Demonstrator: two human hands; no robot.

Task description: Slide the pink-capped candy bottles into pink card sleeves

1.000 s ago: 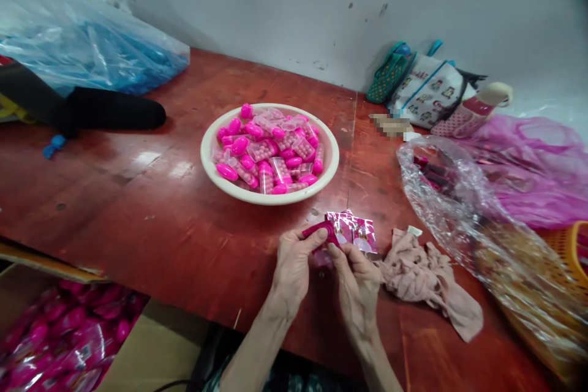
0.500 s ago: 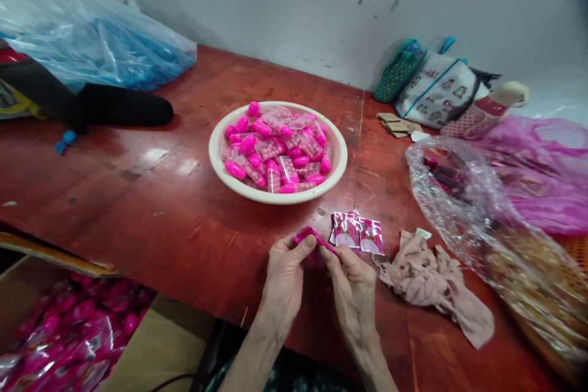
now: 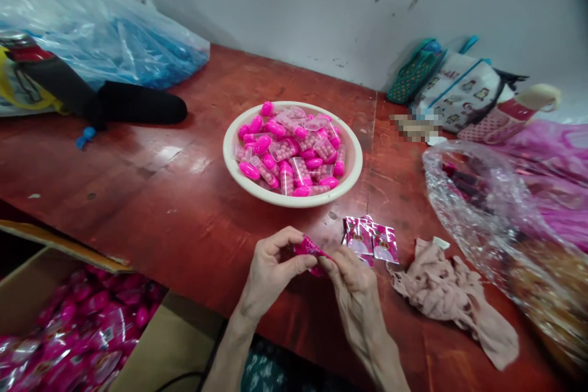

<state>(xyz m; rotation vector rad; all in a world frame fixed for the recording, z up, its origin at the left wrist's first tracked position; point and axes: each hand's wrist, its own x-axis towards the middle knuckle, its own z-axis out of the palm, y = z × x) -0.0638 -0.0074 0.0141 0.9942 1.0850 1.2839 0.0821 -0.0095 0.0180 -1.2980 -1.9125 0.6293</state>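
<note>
Both hands meet over the table's front part, in front of a cream bowl [image 3: 294, 201] heaped with pink-capped clear capsules [image 3: 298, 168] of small pink balls. My left hand [image 3: 275, 263] pinches the left part of a small pink packet [image 3: 309, 247] between thumb and fingers. My right hand [image 3: 356, 275] grips the packet's right end with closed fingertips. What the packet holds cannot be made out. Just beyond my right hand lie several shiny pink sachets [image 3: 371, 239]. A crumpled beige cloth [image 3: 448, 288] rests to their right.
An open carton [image 3: 177, 343] of pink packages stands below the table edge at left. Blue-filled plastic [image 3: 138, 52] and a black pouch [image 3: 142, 103] lie back left. At right are a patterned bag [image 3: 459, 92], clear plastic [image 3: 487, 196] and pink plastic [image 3: 551, 159].
The view has swung a little left, so the table's contents appear further right. My left hand has shifted its hold and spread away from the packet, which now stands more upright between the hands.
</note>
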